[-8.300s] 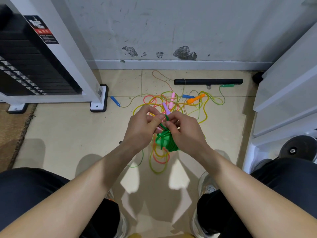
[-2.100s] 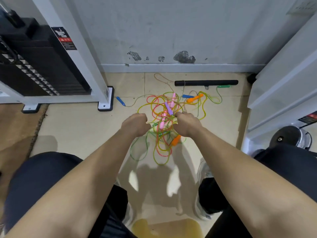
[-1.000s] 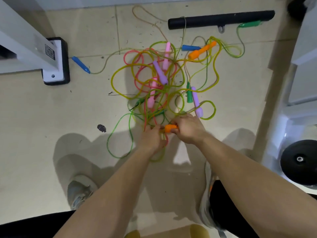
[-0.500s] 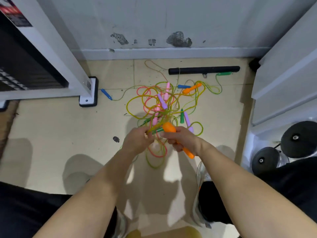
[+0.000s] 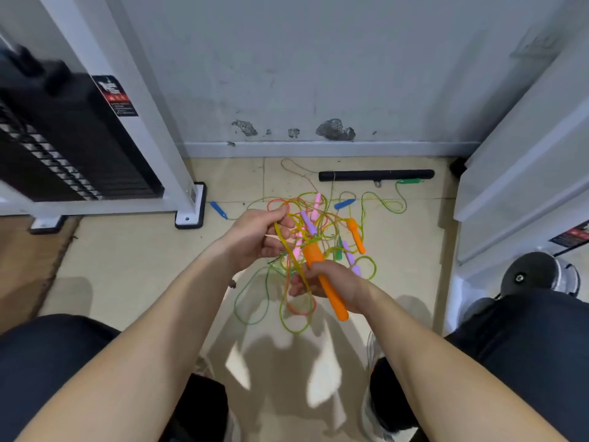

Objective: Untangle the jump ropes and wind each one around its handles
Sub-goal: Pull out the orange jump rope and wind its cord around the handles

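Starting at the left of the action, a blue handle (image 5: 218, 209) lies on the floor (image 5: 127, 266) just left of the left hand (image 5: 258, 239). That left hand is up off the floor, fingers curled, pinching a yellow strand (image 5: 282, 234) that drops from its fingertips toward the right hand. Beyond it and off to its right sprawls the tangle (image 5: 322, 215), loops of yellow, pink and green with pink, purple and green handles buried in it. Now the right hand (image 5: 338, 283), lower and nearer the person: it's wrapped round an orange handle (image 5: 334, 298). Long axis is the thing to watch: cord end up and left, pointing at the left hand's fingers, butt end down and right, poking out past the palm. Whether the pinched strand is this handle's own cord, I can't tell. Beyond the right hand and a touch right, a second orange handle (image 5: 356, 232) lies on the floor, angled much the same way. The right hand is the nearer one to it, though occupied; I'd judge the strand needs following clear of the knot before any winding starts.
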